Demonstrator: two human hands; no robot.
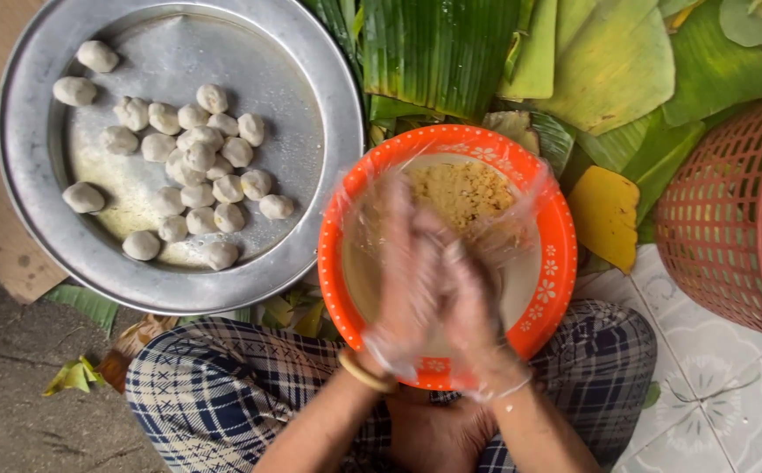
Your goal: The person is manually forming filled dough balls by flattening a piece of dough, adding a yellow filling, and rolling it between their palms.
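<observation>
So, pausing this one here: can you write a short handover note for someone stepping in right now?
Left hand and right hand: both in thin clear plastic gloves, palms pressed together over the orange bowl; whatever lies between them is hidden.
Orange bowl: rests on the lap, holds crumbly yellow-brown filling at its far side.
Round metal tray: to the left, carrying about two dozen pale dough balls, most of them clustered at its middle.
Banana leaves lie beyond; red basket at right.
Done: balls on tray. Left: filling remains in the bowl.

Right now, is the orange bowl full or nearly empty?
Partly full: the orange bowl holds crumbly yellow filling at its far side; bare pale bottom shows nearer.
</observation>
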